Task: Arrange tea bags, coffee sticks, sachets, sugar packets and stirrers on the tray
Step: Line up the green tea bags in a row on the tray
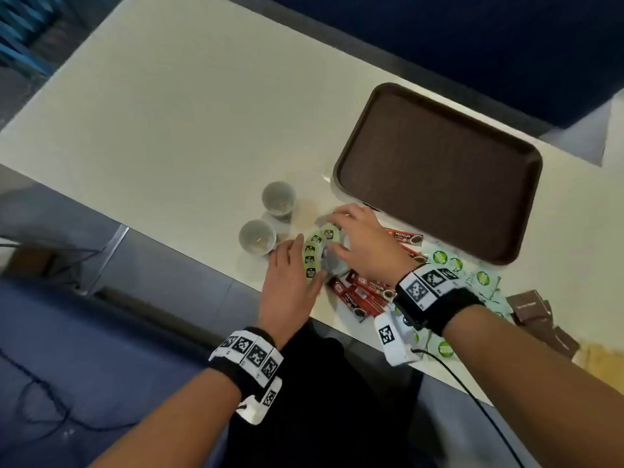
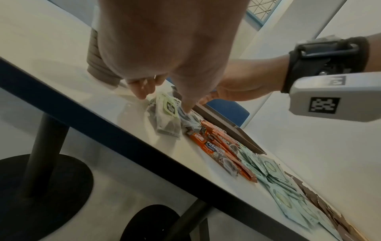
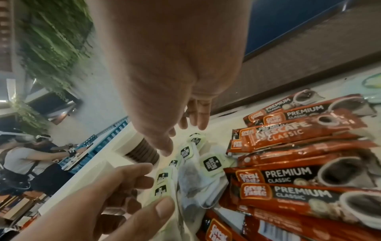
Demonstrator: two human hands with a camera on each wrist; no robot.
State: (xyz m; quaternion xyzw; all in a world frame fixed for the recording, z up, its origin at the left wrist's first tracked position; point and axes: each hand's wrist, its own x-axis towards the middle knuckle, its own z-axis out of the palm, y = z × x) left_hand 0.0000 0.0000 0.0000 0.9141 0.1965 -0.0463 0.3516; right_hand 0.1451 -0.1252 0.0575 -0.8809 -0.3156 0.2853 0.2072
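A heap of tea bags [image 1: 315, 253] with green tags lies near the table's front edge, between my two hands. My left hand [image 1: 297, 265] rests against their left side, fingers fairly straight, thumb tip on a tag [image 3: 163, 192]. My right hand [image 1: 339, 233] hovers spread over the tea bags [image 3: 198, 172], fingertips just above or touching them. Red coffee sticks [image 1: 361, 293] lie under my right wrist. Pale green sachets [image 1: 454, 265] and brown sugar packets [image 1: 533, 309] lie further right. The brown tray [image 1: 439, 170] is bare. No stirrers are visible.
Two paper cups [image 1: 279, 199] [image 1: 257, 237] stand just left of the tea bags, close to my left fingertips. The table's front edge [image 2: 128, 137] runs right beneath my wrists. Other people work at a table far off in the right wrist view.
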